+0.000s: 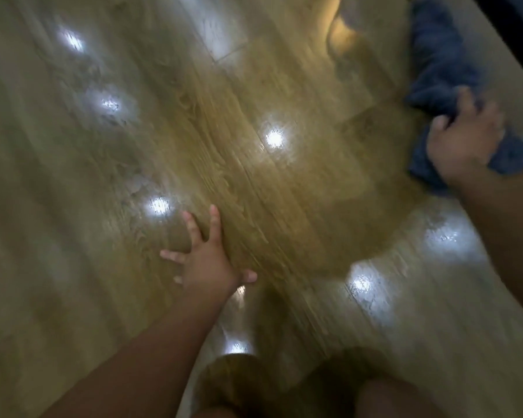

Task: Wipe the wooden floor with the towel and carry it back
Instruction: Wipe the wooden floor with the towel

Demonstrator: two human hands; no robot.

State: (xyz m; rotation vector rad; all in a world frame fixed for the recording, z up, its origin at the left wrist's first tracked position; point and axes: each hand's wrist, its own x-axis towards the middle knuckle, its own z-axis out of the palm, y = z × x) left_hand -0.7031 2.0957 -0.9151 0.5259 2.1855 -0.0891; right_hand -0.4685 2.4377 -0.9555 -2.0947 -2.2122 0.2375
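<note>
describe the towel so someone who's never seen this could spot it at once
Start with the glossy wooden floor that fills the view and go to its upper right edge. There the right hand grips the towel, the only dark blue, bunched cloth on the pale planks.

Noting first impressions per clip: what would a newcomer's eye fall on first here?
The bright white light reflections scattered across the glossy wooden floor stand out first. Next, at the upper right, the right hand grips a crumpled blue towel on the floor. Lower centre, the left hand rests on the boards, fingers spread.
</note>
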